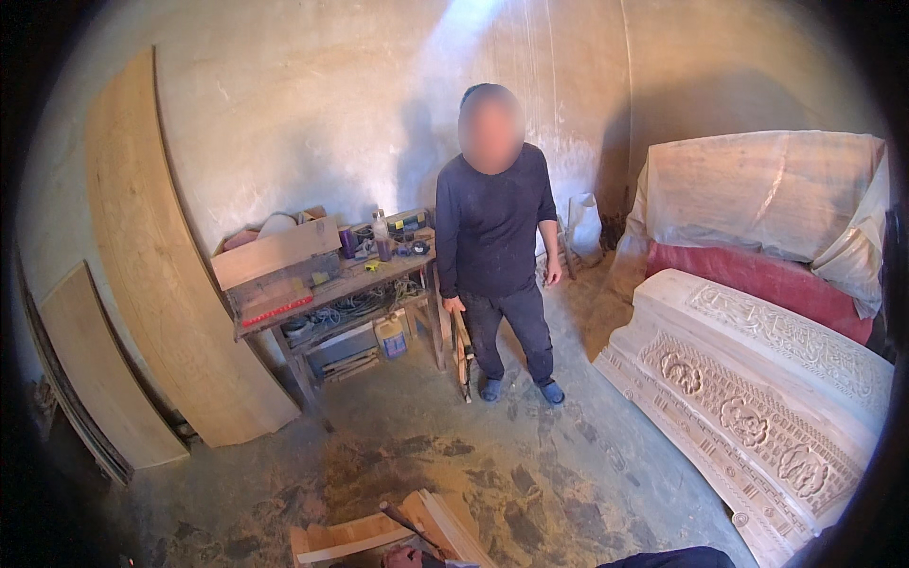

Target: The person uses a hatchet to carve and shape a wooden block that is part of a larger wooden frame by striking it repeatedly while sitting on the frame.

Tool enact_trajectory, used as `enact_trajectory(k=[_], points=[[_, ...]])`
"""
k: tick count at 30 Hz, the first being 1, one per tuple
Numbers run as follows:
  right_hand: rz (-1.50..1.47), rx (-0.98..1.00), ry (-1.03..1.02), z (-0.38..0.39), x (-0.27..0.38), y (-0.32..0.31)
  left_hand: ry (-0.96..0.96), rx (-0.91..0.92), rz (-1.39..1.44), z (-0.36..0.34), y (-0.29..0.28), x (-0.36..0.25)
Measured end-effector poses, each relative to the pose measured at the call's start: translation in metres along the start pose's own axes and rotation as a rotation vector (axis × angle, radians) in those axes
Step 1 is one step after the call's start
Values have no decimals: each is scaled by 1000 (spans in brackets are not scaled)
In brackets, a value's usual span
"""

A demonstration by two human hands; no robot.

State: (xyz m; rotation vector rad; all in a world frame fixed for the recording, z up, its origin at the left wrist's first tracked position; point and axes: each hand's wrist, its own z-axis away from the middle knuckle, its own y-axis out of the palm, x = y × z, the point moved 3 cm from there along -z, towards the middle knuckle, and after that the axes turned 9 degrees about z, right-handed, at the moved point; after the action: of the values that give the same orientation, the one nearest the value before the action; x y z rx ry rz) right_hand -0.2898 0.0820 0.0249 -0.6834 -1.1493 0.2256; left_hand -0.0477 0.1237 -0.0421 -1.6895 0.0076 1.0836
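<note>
At the lower edge a small part of a hand, apparently my left hand (402, 557), shows beside pale wooden boards (350, 537). Its fingers are mostly cut off by the frame. A slim dark stick or tool handle (409, 525) slants across the boards just above this hand. Whether the hand touches it, I cannot tell. My right hand is out of view. Dark cloth (668, 559), a sleeve or trouser leg, shows at the bottom right of the middle.
A person (497, 227) in dark clothes stands ahead, one hand on a wooden-handled tool (463, 355). To the left are a cluttered workbench (355, 286) and tall leaning boards (175, 246). A carved wooden panel (663, 317) lies right, before a plastic-covered stack (757, 194). Shavings dust the floor.
</note>
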Motion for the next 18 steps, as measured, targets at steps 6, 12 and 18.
enact_trajectory(k=[6,12,18], points=[[-7,20,-66,-8,3,-1,11,9,25,-5,1,13],[-60,67,0,1,12,-15,-26,63,50,3,-18,-21],[-109,113,87,-5,8,-11,23,12,66,-1,-27,-34]])
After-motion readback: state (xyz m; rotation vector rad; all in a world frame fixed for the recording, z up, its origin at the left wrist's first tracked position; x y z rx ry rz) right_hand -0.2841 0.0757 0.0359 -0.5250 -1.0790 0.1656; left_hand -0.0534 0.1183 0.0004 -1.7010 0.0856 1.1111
